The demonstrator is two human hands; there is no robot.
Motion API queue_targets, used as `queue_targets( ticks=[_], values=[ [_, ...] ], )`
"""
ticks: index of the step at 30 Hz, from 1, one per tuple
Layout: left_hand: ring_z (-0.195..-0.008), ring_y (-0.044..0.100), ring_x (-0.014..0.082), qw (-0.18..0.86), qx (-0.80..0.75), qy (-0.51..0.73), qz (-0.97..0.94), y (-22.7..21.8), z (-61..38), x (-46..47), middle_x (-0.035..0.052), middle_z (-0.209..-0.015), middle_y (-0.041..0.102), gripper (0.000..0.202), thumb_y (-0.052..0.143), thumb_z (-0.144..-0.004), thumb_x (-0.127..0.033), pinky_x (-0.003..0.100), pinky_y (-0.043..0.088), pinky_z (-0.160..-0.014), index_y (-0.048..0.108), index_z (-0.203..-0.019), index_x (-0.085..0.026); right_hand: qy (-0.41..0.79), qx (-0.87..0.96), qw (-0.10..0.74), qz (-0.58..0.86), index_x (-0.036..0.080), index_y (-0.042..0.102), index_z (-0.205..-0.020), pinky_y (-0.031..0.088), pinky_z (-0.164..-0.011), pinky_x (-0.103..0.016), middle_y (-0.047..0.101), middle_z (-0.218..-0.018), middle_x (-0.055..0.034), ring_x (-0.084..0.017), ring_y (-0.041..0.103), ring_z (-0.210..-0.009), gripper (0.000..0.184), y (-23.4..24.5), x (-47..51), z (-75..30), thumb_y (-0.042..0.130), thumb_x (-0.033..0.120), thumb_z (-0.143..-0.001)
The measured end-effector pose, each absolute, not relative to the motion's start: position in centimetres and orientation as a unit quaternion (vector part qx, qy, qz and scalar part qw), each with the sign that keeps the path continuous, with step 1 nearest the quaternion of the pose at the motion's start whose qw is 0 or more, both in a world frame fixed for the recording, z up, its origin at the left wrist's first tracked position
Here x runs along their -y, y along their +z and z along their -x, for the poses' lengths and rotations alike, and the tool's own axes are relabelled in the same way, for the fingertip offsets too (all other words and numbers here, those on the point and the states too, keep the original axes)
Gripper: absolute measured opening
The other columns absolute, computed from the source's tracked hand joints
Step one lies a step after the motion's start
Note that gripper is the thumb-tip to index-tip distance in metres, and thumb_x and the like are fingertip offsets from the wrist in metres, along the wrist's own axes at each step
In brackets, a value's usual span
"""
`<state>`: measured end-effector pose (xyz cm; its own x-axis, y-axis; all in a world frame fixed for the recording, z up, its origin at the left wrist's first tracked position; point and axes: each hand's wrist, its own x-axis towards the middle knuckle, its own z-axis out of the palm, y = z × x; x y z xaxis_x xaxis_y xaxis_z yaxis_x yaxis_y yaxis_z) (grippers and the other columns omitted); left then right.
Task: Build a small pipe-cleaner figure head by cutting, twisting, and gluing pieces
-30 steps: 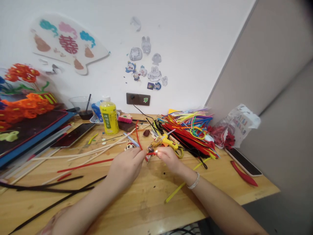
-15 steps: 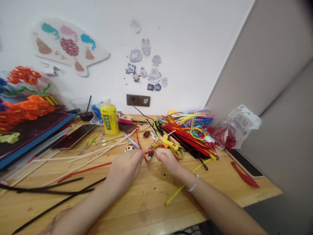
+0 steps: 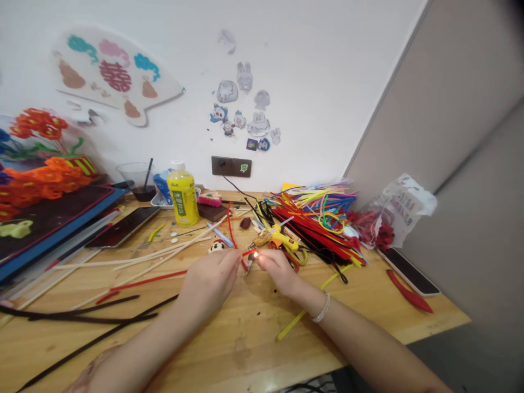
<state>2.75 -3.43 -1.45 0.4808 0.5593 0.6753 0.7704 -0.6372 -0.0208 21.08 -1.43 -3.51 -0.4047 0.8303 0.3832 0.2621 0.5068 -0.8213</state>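
Observation:
My left hand (image 3: 213, 277) is closed in a pinch on a red pipe cleaner (image 3: 247, 252), whose short end sticks out to the right. A longer red length (image 3: 149, 278) runs out on the other side of this hand. My right hand (image 3: 282, 272) is closed, thumb forward, around a lighter whose body is hidden by the fingers. A small bright flame (image 3: 256, 255) burns at its thumb, against the tip of the red pipe cleaner. Just behind the hands lie a yellow glue gun (image 3: 283, 239), scissors partly covered, and a small doll-like head (image 3: 216, 246).
A large heap of coloured pipe cleaners (image 3: 315, 232) lies at the back right, near a phone (image 3: 409, 272) and a red strip (image 3: 408, 291). Black stems (image 3: 88, 321) and pale sticks (image 3: 139, 261) spread leftward. A yellow bottle (image 3: 183, 195) stands behind, and a cable (image 3: 241, 192) runs from the wall socket.
A flame has appeared at my right thumb, touching the red pipe cleaner's tip. The far left end of the red length has shifted slightly. Both hands stay nearly in place.

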Motion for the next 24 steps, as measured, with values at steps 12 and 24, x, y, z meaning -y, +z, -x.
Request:
queue_targets(
  ticks=[12, 24],
  values=[
    [-0.066, 0.065, 0.0202, 0.165, 0.414, -0.310, 0.839, -1.3, -2.7, 3.6, 0.0080, -0.077, 0.069, 0.022, 0.037, -0.087, -0.019, 0.029, 0.048, -0.057, 0.059, -0.086, -0.017, 0.252, 0.782, 0.390, 0.416, 0.020, 0.027, -0.055, 0.021, -0.051, -0.023, 0.029, -0.054, 0.0057, -0.010, 0.031, -0.053, 0.031, -3.6, 0.7, -21.7, 0.038, 0.032, -0.082],
    [-0.065, 0.064, 0.0185, 0.182, 0.419, -0.321, 0.830, -1.3, -2.5, 3.3, 0.0078, -0.076, 0.069, 0.024, 0.037, -0.088, -0.021, 0.027, 0.048, -0.056, 0.060, -0.087, -0.015, 0.194, 0.871, 0.216, 0.397, 0.016, 0.048, -0.061, 0.028, -0.056, -0.021, 0.045, -0.060, 0.0040, -0.010, 0.040, -0.057, 0.027, -2.2, 0.8, -22.4, 0.046, 0.034, -0.081]
  ],
)
